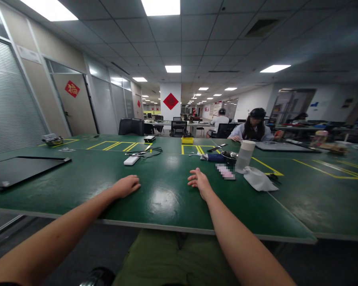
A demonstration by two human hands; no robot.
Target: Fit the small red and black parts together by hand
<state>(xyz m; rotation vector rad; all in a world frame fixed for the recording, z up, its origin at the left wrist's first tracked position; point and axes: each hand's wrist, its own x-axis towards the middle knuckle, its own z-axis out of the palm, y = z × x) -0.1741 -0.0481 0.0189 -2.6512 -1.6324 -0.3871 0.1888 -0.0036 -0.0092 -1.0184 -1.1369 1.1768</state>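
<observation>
My left hand (127,186) rests on the green table (167,214), fingers loosely bent, nothing visible in them. Beyond it lies a white block like a power bank (131,160), with a black cable (152,151) looped beside it. My right hand (200,183) is on or just above the table, turned partly sideways, its fingers apart and holding nothing. To its right are a blurred pinkish flat item (225,171), a translucent bottle with a pale lid (244,157) and a light grey cloth pouch (259,179). A dark blue item (216,158) lies beside a metal bowl (231,155).
A dark flat panel (20,171) lies at the left, with a small black basket (52,140) behind it. A yellow box (187,140) and a small black-and-white box (149,138) stand near the far edge. A person (252,127) sits across at the right.
</observation>
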